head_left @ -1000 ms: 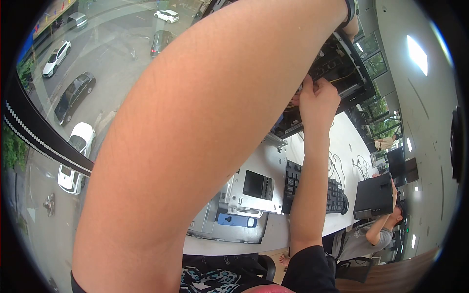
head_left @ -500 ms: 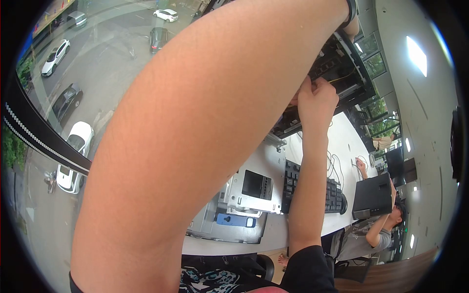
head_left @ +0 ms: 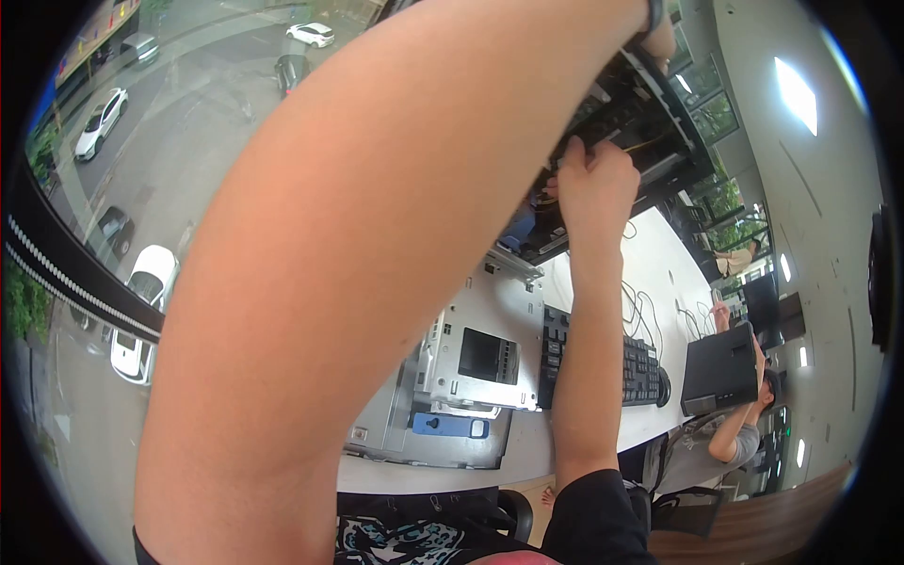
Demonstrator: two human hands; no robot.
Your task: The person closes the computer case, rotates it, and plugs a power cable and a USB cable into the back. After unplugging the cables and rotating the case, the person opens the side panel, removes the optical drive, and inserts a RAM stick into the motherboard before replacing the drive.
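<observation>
A black computer case stands open at the upper right, its inside showing and a thin yellow cable in it. My right hand reaches into the case with its fingers bent together; what they grip is hidden. At the case's far upper edge is my left hand, mostly cut off by the wrist and frame, its fingers out of sight. My left forearm crosses the view and covers part of the case. Below the case lies a silver metal chassis part, with a blue latch piece beside it.
A black keyboard and loose cables lie on the white table. To the right, a co-worker in a grey shirt holds a black box-shaped case. A window at the left shows parked cars.
The view has shifted slightly. My right hand has moved a little left inside the case, its thumb tip showing more clearly. The co-worker's far hand has moved near the black box-shaped case.
</observation>
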